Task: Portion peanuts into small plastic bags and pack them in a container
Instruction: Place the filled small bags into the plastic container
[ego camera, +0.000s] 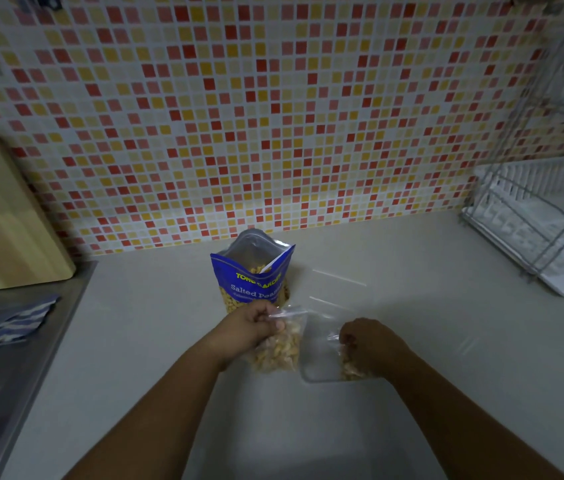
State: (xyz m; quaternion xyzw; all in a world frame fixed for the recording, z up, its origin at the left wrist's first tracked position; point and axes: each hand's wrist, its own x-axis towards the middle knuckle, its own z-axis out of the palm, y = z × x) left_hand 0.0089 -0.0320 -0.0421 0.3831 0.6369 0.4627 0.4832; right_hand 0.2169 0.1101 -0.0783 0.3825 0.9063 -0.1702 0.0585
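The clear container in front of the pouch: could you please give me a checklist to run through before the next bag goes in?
1. Left hand grips the filled bag near its top: ok.
2. Filled bag's zip sealed: cannot tell.
3. Clear container open-topped, on the counter right beside that bag: ok.
4. Container entry free: not ok; the right hand is inside it, holding a second peanut bag.
5. Peanut pouch upright behind, clear of the short path: ok.
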